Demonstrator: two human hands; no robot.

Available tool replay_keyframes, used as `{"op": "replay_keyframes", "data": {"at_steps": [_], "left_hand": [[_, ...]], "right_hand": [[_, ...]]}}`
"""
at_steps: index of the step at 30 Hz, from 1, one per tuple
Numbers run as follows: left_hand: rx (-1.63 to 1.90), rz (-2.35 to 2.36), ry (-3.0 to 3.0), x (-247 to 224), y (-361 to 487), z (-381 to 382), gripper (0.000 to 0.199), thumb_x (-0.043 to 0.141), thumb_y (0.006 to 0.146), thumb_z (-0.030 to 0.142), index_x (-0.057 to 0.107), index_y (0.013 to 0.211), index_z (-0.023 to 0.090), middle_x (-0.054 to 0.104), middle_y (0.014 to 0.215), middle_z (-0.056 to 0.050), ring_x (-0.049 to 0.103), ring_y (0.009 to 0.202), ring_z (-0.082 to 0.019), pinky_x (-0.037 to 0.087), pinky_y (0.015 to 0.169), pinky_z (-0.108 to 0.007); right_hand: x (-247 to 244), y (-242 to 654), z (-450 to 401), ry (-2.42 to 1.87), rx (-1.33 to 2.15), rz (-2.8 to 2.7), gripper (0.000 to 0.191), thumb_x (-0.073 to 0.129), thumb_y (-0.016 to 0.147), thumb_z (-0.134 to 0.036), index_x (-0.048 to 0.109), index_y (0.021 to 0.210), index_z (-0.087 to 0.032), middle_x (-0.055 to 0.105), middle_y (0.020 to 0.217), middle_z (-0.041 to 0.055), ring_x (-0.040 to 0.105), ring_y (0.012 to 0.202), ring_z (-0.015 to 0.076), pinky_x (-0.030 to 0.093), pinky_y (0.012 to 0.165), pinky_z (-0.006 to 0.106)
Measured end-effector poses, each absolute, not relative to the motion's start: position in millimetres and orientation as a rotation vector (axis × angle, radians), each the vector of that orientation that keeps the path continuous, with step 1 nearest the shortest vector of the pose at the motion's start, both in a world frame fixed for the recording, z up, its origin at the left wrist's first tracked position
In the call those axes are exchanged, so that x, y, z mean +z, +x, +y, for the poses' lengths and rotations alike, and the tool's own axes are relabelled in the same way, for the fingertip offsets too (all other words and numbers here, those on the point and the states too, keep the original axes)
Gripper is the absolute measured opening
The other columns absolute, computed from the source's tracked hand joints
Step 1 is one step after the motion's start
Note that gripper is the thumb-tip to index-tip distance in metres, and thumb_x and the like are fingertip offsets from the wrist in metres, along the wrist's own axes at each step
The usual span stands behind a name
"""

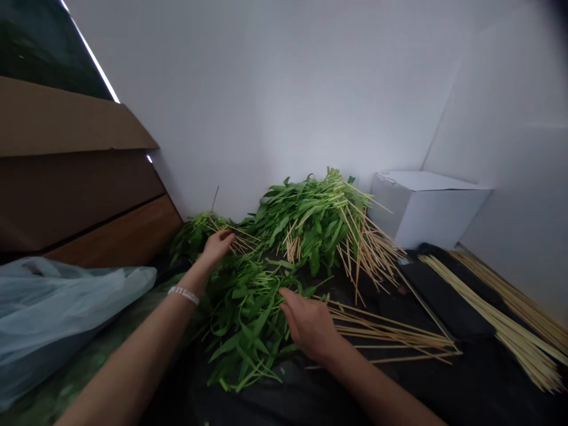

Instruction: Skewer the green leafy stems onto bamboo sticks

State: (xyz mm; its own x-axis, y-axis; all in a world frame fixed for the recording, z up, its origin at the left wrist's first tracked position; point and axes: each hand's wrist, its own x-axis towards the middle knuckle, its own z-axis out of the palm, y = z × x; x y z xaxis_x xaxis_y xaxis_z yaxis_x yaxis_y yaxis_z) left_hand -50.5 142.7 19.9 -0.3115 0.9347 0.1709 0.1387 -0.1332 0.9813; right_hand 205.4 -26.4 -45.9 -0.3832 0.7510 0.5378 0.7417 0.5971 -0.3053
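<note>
My left hand [217,247], a white band on its wrist, reaches to the back left. Its fingers are closed in a pinch beside thin wooden sticks [243,241] lying over a leafy bunch [190,236]. What they hold, if anything, is hidden. Nearer to me, my right hand [310,325] is curled at the right edge of a loose heap of long-leaved greens [248,319]. Its thumb and forefinger come together near the stems, and I cannot make out what is between them. Several thin sticks [390,331] stretch rightward from beyond this hand.
Against the white wall stands a big pile of greens [306,207] with sticks [373,254] fanning out. To its right are a white box [435,207], a black flat case [448,302] and bundled pale sticks [501,325]. A plastic bag [66,302] and cardboard box [71,189] flank the left.
</note>
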Motion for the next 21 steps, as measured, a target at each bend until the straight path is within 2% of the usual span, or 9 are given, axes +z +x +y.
{"op": "replay_keyframes", "data": {"at_steps": [2, 6, 10, 13, 17, 21], "left_hand": [[1.464, 1.466, 1.303, 16, -42, 117, 0.035, 0.082, 0.057, 0.03, 0.073, 0.086, 0.013, 0.073, 0.082, -0.008, 0.064, 0.071, -0.018, 0.048, 0.057, -0.023], [1.342, 1.441, 1.541, -6, -17, 64, 0.04, 0.075, 0.066, 0.046, 0.075, 0.09, 0.015, 0.075, 0.093, -0.01, 0.065, 0.088, -0.026, 0.05, 0.076, -0.032], [1.323, 1.488, 1.81, -29, 6, 36, 0.032, 0.061, 0.08, 0.046, 0.076, 0.092, 0.019, 0.075, 0.097, -0.008, 0.065, 0.094, -0.027, 0.045, 0.089, -0.037], [1.172, 1.481, 2.138, -38, 16, 28, 0.029, 0.057, 0.085, 0.043, 0.075, 0.097, 0.023, 0.073, 0.101, -0.008, 0.063, 0.098, -0.027, 0.043, 0.093, -0.038], [0.853, 1.435, 2.438, -39, 23, 17, 0.033, 0.059, 0.083, 0.046, 0.072, 0.106, 0.026, 0.073, 0.104, -0.009, 0.061, 0.103, -0.029, 0.041, 0.094, -0.042], [0.747, 1.39, 2.538, -40, 27, 9, 0.063, 0.071, 0.071, 0.05, 0.059, 0.129, 0.028, 0.068, 0.118, -0.01, 0.057, 0.112, -0.033, 0.04, 0.096, -0.045]], "right_hand": [[-44, 207, -26, -1.174, -0.028, -2.202, 0.033, 0.034, 0.099, -0.025, 0.055, 0.122, -0.017, 0.071, 0.093, 0.0082, 0.067, 0.077, 0.0164, 0.045, 0.067, 0.024], [-34, 221, -18, -1.3, -0.115, -2.204, 0.032, 0.033, 0.099, -0.022, 0.059, 0.117, -0.016, 0.07, 0.088, 0.0072, 0.065, 0.077, 0.0158, 0.043, 0.068, 0.024], [-16, 245, -6, -1.564, -0.177, -2.125, 0.029, 0.035, 0.098, -0.02, 0.062, 0.109, -0.019, 0.069, 0.095, 0.007, 0.063, 0.084, 0.0167, 0.04, 0.068, 0.024], [-7, 263, 1, -1.747, -0.15, -2.141, 0.023, 0.041, 0.096, -0.022, 0.064, 0.096, -0.02, 0.069, 0.091, 0.0055, 0.063, 0.086, 0.017, 0.04, 0.068, 0.024], [-3, 283, 6, -1.876, 0.009, -2.279, 0.018, 0.05, 0.091, -0.024, 0.068, 0.089, -0.021, 0.071, 0.091, 0.0076, 0.064, 0.09, 0.0192, 0.041, 0.07, 0.025], [-4, 294, 5, -1.936, 0.131, -2.373, 0.017, 0.054, 0.083, -0.019, 0.071, 0.083, -0.02, 0.072, 0.087, 0.0086, 0.067, 0.084, 0.0195, 0.042, 0.068, 0.025]]}}
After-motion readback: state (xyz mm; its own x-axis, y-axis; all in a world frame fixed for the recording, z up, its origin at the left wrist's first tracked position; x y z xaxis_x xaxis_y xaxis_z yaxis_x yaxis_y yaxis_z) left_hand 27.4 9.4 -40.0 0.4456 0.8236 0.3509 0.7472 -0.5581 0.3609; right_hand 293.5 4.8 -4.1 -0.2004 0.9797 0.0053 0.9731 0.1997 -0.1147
